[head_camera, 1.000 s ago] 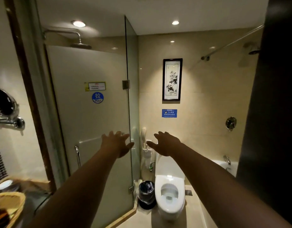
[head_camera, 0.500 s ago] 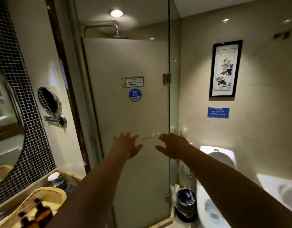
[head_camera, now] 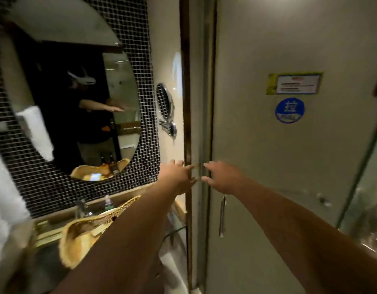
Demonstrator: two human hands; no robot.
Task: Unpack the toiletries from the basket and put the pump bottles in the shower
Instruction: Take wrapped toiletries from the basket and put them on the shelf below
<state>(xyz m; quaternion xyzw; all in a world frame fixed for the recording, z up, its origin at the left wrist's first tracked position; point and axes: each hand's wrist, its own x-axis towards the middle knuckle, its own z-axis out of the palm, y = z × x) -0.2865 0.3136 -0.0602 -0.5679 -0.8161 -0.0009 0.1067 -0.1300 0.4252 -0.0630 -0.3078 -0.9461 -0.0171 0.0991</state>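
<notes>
While both hands reach out empty: vanity corner and shower door, items on view

Where the vanity meets the shower, I record the following:

- Left hand [head_camera: 177, 177]: stretched forward, fingers straight and slightly spread, holding nothing
- Right hand [head_camera: 222, 177]: likewise extended, fingers relaxed and apart, holding nothing. Its fingertips are near those of the left, in front of the dark door frame [head_camera: 186, 102]. I cannot tell whether either hand touches the frame
- Wicker basket [head_camera: 77, 240]: on the counter at lower left, partly hidden by my left forearm
- Dark bottles [head_camera: 113, 167]: seen only as a reflection in the oval mirror [head_camera: 56, 81], standing in the basket, too blurred to make out pumps
- Small white-capped bottle [head_camera: 108, 202]: behind the basket, beside the tap [head_camera: 82, 206]
- Frosted shower door [head_camera: 289, 187]: right of the frame, with a vertical handle [head_camera: 222, 215] at its left edge, below my right hand. It bears a round blue sticker [head_camera: 289, 110] with a yellow-edged notice [head_camera: 294, 83] above it
- Magnifying mirror [head_camera: 164, 100]: wall-mounted, between the black mosaic tile [head_camera: 141, 60] and the frame
- White towel [head_camera: 3, 198]: far left edge
</notes>
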